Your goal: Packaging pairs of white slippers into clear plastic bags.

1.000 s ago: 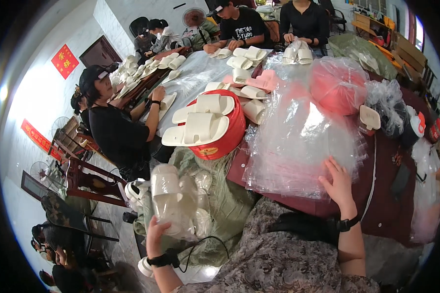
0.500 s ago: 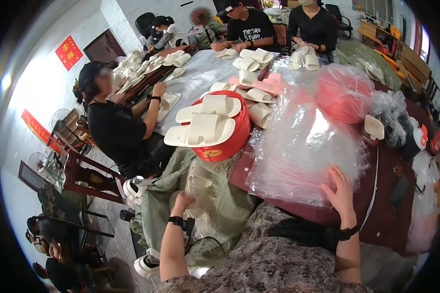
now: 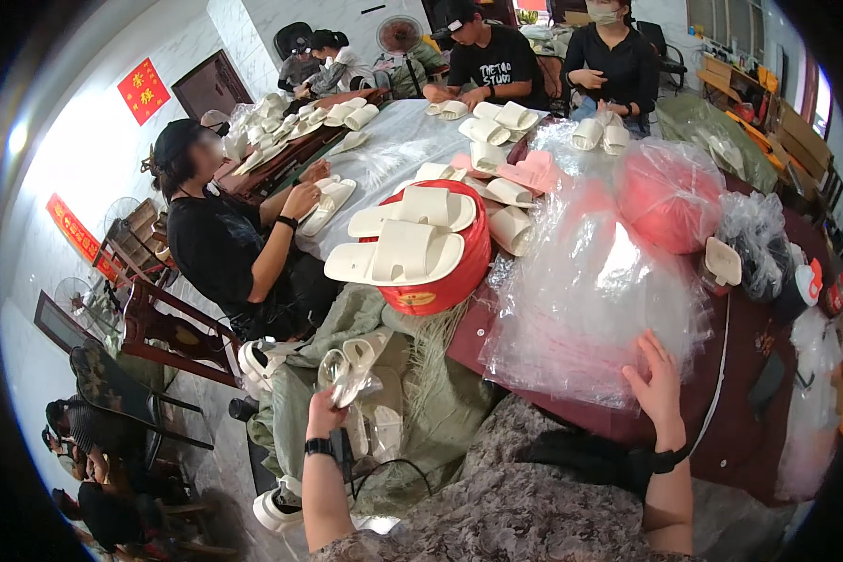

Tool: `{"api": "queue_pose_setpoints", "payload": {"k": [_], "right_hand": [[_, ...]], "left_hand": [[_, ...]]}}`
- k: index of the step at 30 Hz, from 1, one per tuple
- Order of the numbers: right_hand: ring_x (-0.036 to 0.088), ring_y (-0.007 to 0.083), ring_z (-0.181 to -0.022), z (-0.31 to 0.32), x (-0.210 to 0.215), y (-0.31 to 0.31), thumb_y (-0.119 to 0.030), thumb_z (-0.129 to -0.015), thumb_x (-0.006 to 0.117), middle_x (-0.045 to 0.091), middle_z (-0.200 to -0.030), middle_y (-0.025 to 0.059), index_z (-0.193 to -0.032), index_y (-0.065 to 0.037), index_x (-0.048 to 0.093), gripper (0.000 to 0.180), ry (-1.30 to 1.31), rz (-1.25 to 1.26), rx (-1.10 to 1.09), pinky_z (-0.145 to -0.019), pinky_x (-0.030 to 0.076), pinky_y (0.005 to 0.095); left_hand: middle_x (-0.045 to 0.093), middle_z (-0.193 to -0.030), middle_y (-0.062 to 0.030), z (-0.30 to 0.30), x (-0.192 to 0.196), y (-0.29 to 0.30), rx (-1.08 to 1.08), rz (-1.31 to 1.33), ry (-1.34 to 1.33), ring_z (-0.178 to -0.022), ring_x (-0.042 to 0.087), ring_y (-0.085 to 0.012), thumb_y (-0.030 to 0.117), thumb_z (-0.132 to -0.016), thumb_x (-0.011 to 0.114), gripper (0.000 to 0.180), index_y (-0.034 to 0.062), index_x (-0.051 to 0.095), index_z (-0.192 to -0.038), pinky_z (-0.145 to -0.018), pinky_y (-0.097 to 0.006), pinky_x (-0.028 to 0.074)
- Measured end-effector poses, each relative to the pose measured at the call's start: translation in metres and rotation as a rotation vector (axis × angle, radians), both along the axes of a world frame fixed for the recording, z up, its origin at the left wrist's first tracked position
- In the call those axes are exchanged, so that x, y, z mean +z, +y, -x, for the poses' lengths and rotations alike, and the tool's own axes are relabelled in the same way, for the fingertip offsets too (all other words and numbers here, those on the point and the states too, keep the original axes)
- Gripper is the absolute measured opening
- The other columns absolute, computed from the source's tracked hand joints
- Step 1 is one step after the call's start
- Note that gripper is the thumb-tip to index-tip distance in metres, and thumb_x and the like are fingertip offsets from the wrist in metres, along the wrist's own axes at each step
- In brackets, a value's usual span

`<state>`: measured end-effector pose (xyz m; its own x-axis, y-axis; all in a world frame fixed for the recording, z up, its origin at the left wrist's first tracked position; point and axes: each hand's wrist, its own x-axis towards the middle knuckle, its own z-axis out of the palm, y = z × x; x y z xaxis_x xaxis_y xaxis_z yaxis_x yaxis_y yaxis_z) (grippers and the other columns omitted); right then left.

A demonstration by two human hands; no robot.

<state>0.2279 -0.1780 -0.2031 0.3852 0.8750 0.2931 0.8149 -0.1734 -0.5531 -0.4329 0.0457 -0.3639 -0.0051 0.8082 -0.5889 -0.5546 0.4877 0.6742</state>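
My left hand (image 3: pixel 324 414) is closed on the end of a pair of cream slippers (image 3: pixel 358 356) that look wrapped in clear plastic. It holds them above an open green woven sack (image 3: pixel 445 375), where more cream slippers (image 3: pixel 386 412) lie under clear wrapping. My right hand (image 3: pixel 656 379) lies with its fingers apart at the near right edge of a stack of clear plastic bags (image 3: pixel 581 309), holding nothing. Between the hands and farther off, two unwrapped cream slippers (image 3: pixel 407 248) rest on a round red bundle (image 3: pixel 431 292).
Loose cream slippers (image 3: pixel 510 192) and pink slippers (image 3: pixel 531 171) lie beyond the bags. A clear-wrapped red bundle (image 3: pixel 670 197) stands on the dark red tabletop (image 3: pixel 571 426). At left, a person in black (image 3: pixel 225 248) handles slippers; others work along the far side.
My left hand has lifted the wrapped slippers out of the sack's mouth, tilting them up. My right hand stays by the bags. The far person in black has let go of the slippers there.
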Motion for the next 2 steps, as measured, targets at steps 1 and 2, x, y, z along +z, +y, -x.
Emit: {"api": "queue_pose_setpoints", "payload": {"k": [1, 2], "right_hand": [[0.052, 0.0394, -0.123, -0.001, -0.002, 0.0, -0.022, -0.079, 0.075, 0.048, -0.148, 0.016, -0.134, -0.005, 0.057, 0.06, 0.0, -0.006, 0.013, -0.105, 0.04, 0.0451], [0.052, 0.0392, -0.123, -0.003, -0.005, -0.001, -0.022, -0.079, 0.075, 0.048, -0.148, 0.0162, -0.135, -0.005, 0.057, 0.06, -0.001, -0.009, 0.018, -0.106, 0.039, 0.0457]], "left_hand": [[0.062, -0.126, -0.0157, -0.008, -0.005, 0.019, 0.058, 0.032, 0.04, -0.113, 0.062, -0.0344, 0.019, -0.092, 0.06, 0.038, 0.0035, 0.057, -0.126, -0.098, -0.051, 0.051], [0.061, -0.129, -0.015, -0.024, -0.009, 0.044, 0.107, 0.068, 0.079, -0.113, 0.062, -0.0342, 0.024, -0.091, 0.062, 0.042, 0.0045, 0.056, -0.128, -0.099, -0.051, 0.05]]}}
